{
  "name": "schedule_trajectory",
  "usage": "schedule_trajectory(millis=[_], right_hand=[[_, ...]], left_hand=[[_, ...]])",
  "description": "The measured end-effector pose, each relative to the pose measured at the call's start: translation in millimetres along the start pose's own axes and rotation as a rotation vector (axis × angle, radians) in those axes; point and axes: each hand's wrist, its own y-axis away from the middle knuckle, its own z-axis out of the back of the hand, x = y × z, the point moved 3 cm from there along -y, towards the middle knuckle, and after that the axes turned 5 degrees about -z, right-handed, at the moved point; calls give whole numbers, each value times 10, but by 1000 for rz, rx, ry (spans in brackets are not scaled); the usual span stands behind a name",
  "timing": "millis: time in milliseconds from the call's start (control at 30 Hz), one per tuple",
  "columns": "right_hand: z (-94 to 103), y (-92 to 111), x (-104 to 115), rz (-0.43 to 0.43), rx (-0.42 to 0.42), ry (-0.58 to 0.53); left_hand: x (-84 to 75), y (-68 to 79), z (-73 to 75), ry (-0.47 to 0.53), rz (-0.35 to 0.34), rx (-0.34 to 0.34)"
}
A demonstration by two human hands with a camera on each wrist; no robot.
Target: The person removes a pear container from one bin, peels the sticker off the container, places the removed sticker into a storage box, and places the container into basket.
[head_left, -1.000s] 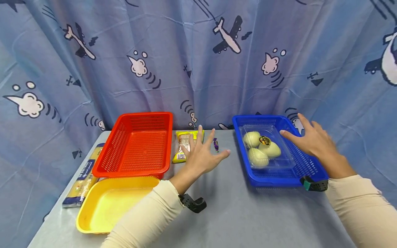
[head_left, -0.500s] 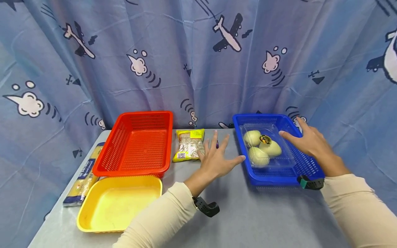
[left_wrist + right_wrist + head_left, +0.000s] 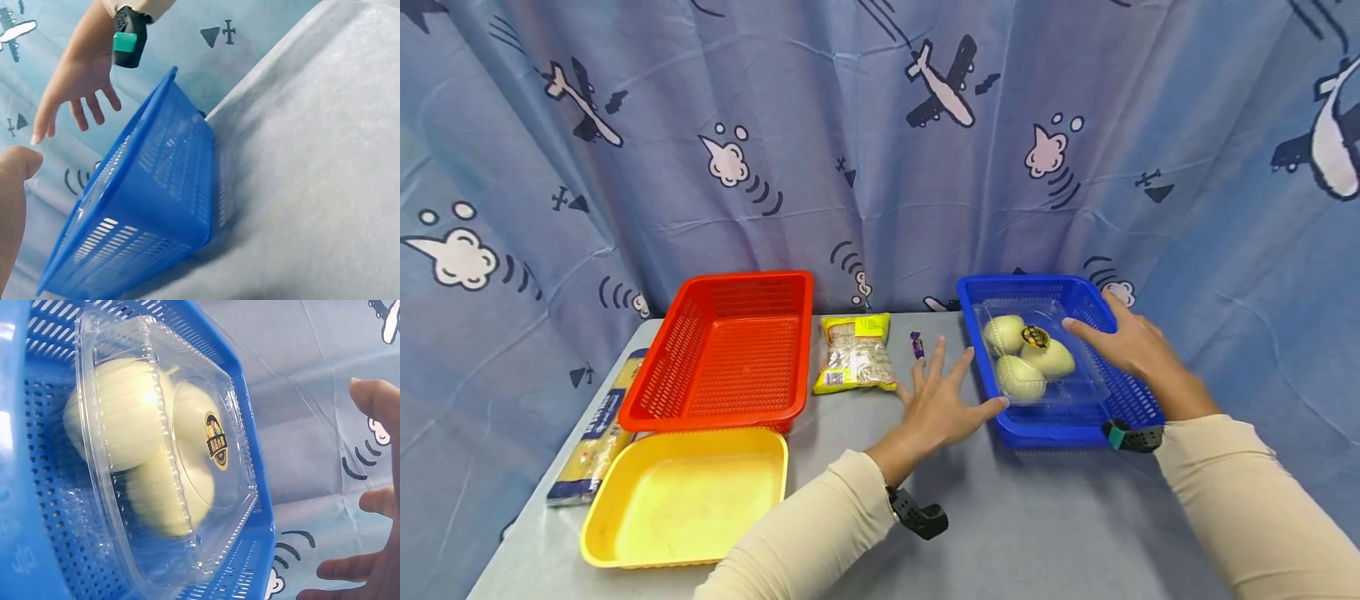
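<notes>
A clear plastic box [image 3: 1051,358] of pale green fruits with a dark label lies in the blue basket [image 3: 1052,437]. My left hand [image 3: 942,408] hovers with fingers spread at the basket's left side, its thumb close to the rim. Above the basket's right side, my right hand [image 3: 1131,346] has its fingers spread and holds nothing. In the right wrist view, the fingers [image 3: 353,569] of that hand stand apart from the plastic box. The left wrist view shows the left thumb [image 3: 15,172] near the basket and the right hand [image 3: 81,81] beyond it.
A red basket [image 3: 718,421] and a yellow tray [image 3: 685,557] stand on the left, beside a long yellow-and-blue packet [image 3: 597,437]. Between the baskets lie a yellow snack bag [image 3: 853,354] and a small purple-wrapped sweet [image 3: 917,344]. A blue patterned curtain [image 3: 820,150] hangs behind the table.
My left hand has moved right and nearer me, from over the snack bag to the blue basket's left side. My right hand has shifted slightly left. The baskets stay in place.
</notes>
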Motion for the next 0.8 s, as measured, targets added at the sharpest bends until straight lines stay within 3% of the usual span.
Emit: schedule_trajectory(millis=[800], right_hand=[[-154, -79, -91, -76, 117, -70]], left_hand=[[-193, -37, -405, 61, -58, 89]])
